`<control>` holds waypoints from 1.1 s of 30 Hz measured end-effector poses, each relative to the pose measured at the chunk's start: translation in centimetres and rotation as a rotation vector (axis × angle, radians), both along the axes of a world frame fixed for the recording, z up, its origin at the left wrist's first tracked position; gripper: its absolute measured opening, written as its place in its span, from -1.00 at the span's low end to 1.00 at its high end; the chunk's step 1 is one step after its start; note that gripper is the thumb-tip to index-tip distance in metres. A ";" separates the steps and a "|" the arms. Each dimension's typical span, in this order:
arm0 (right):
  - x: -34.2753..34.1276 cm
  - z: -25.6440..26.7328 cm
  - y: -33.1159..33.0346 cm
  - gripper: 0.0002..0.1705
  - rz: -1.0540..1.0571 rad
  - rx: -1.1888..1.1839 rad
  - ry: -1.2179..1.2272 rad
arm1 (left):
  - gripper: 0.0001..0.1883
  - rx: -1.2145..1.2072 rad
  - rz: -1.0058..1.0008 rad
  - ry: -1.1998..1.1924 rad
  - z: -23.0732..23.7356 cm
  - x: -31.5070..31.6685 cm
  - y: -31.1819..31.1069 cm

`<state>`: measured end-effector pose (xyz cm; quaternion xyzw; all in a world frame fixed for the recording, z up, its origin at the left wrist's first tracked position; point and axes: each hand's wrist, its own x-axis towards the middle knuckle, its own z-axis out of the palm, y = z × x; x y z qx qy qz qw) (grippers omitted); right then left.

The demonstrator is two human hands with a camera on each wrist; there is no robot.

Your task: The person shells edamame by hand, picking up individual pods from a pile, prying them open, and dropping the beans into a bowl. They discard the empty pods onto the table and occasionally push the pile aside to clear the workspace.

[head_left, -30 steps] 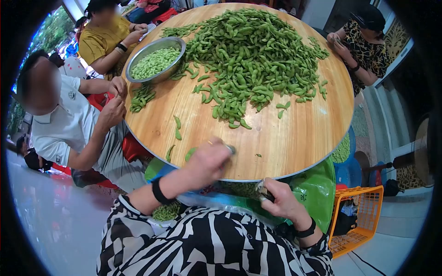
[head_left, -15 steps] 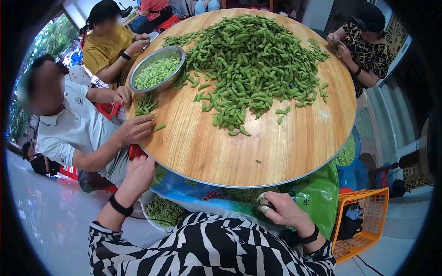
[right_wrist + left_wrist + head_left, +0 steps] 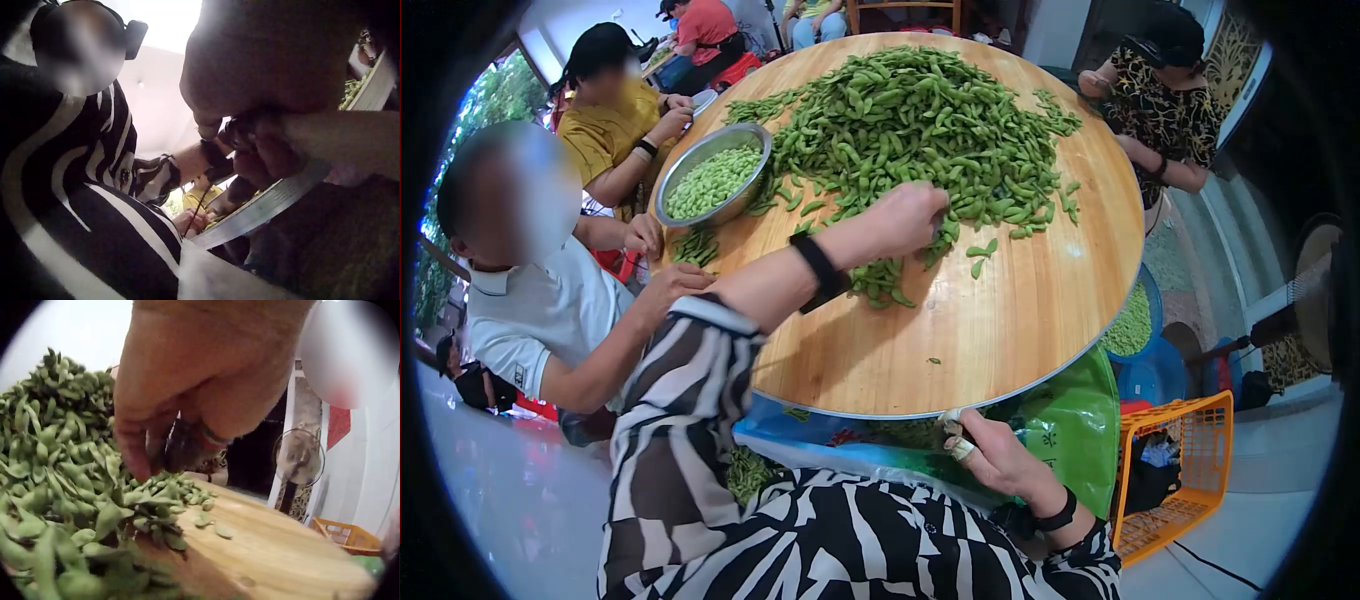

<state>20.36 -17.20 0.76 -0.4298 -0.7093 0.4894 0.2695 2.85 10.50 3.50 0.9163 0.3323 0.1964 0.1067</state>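
Observation:
My left hand [image 3: 910,218] reaches over the table to the near side of a large heap of green soybean pods [image 3: 900,120]. In the left wrist view its fingers [image 3: 134,453] bend down close over the pods, a dark covering shows near the thumb, and no pod shows in its grip. Below the table's front edge, my right hand [image 3: 1000,455] rests with fingers loosely curled and no pod seen in it. Pale wrapping covers its thumb and a fingertip. The right wrist view shows this hand dark and partly hidden.
The round wooden table [image 3: 1000,340] has a metal bowl of shelled beans [image 3: 718,175] at left, near a seated person in white [image 3: 540,320]. Other people sit around it. A green plastic sheet [image 3: 1070,410], an orange crate [image 3: 1175,480] and a blue basin of beans [image 3: 1132,322] stand at right.
My left hand swept from the table front to the left beyond the edge, then forward to the heap. Pods near the table's front left left the tabletop. My right hand stays near the front edge.

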 end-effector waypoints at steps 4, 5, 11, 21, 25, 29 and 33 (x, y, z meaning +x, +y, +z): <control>0.1 0.3 -0.2 -0.76 -0.008 0.039 0.038 | -0.84 0.016 0.083 0.160 -2.2 2.4 1.3; 0.1 0.3 -0.2 -0.76 -0.010 0.033 0.039 | -0.84 0.010 0.080 0.161 -2.6 2.3 1.0; -0.3 0.1 0.2 -0.75 0.021 0.019 0.055 | -0.76 -0.373 -0.071 0.124 -0.2 -4.1 -3.3; -1.3 0.7 1.2 -0.62 -0.041 -0.113 0.134 | -0.70 -0.792 0.217 -0.299 0.6 -10.5 -6.5; -2.1 2.3 1.8 -0.56 -0.263 -0.265 0.309 | -0.74 -0.758 0.072 -0.526 1.3 -9.3 -9.7; -3.3 2.4 2.4 -0.54 -0.352 -0.314 0.568 | -0.78 -1.002 -0.002 -0.720 1.2 -7.3 -13.4; -3.9 2.3 2.4 -0.51 -0.362 -0.306 0.662 | -0.84 -1.242 0.003 -0.712 1.7 -5.9 -16.3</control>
